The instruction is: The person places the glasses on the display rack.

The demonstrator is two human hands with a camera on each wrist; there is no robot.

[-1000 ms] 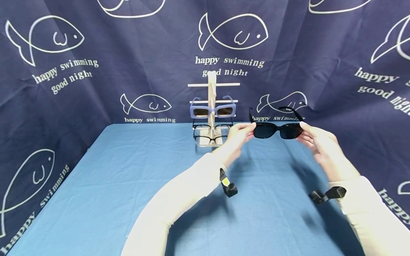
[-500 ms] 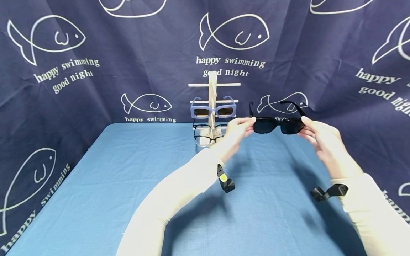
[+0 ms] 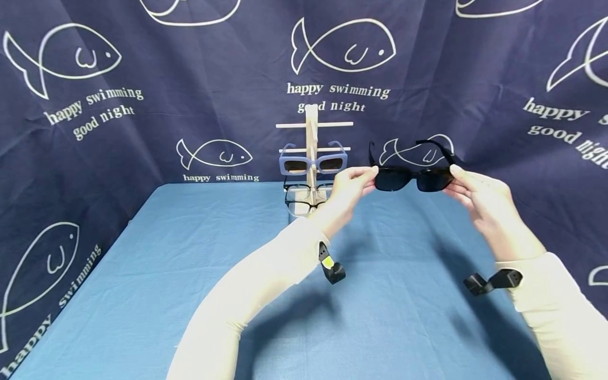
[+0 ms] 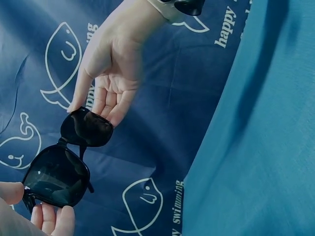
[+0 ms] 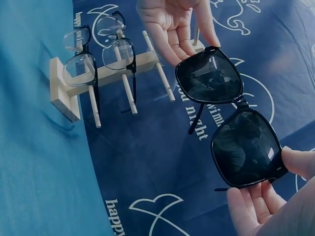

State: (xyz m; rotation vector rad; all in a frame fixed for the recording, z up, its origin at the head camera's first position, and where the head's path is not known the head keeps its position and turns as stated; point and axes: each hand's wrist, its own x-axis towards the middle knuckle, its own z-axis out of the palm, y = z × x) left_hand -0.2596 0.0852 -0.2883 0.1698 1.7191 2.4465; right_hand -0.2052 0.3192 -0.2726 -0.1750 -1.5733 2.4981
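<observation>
A pair of black sunglasses is held up in the air right of the stand, dark lenses facing me and temples unfolded toward the back. My left hand pinches its left end between thumb and fingers. At the other end, my right hand pinches the frame corner in the same way. Both lenses show in full in the right wrist view, where the sunglasses slant between the two hands. The left wrist view has the right hand at the upper lens.
A wooden eyewear stand stands at the back of the blue-covered table. Blue-framed sunglasses sit on one of its upper bars. Below them hang two pairs of black-rimmed eyeglasses, partly behind my left hand. A fish-print cloth hangs behind.
Both hands have raised the black sunglasses, and my right hand has shifted slightly to the right. The left forearm now covers more of the lower eyeglasses.
</observation>
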